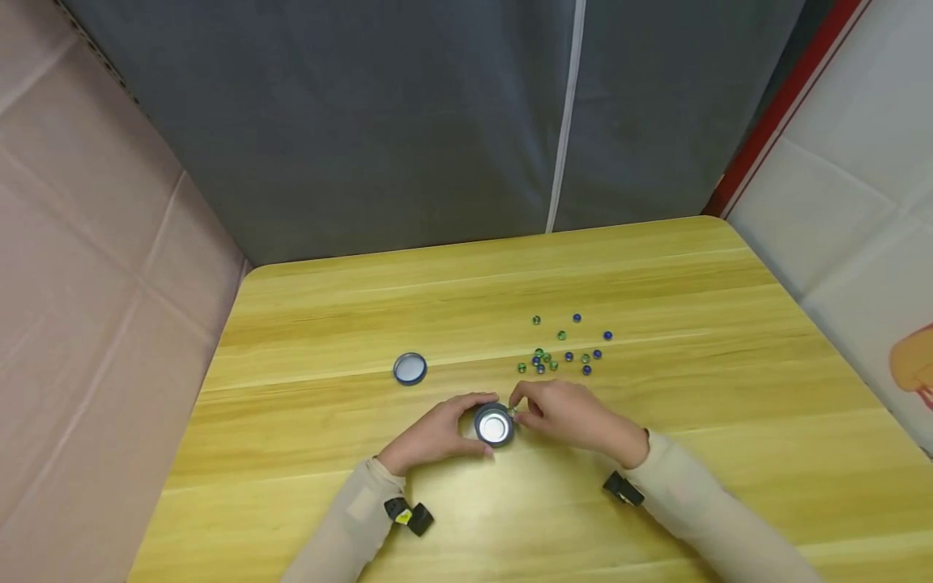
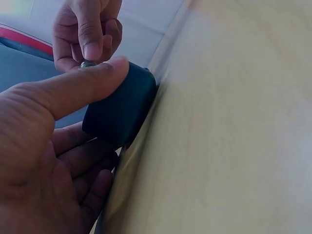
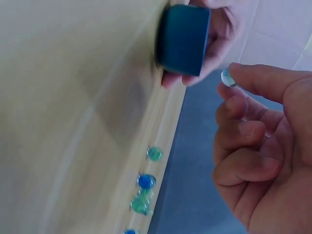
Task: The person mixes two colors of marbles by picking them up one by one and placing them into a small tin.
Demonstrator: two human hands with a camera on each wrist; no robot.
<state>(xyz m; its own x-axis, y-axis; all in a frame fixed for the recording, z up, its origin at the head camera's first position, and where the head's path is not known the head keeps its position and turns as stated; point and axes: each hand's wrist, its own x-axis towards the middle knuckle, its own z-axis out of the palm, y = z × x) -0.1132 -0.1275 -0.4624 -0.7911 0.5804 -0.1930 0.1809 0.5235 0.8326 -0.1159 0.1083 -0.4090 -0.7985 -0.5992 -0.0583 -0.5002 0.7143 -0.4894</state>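
A small round dark-blue tin stands on the table without its lid, its silvery inside bare in the head view. My left hand holds it from the left, thumb on the near side and fingers round the far side. In the left wrist view the thumb lies along the rim of the tin. Between thumb and forefinger, my right hand pinches a clear greenish glass marble. That marble is just off the tin's right rim, above the table.
Several green and blue marbles lie scattered on the wooden table beyond my right hand. The tin's round lid rests to the left, its inner side up. A grey curtain hangs behind the table's far edge.
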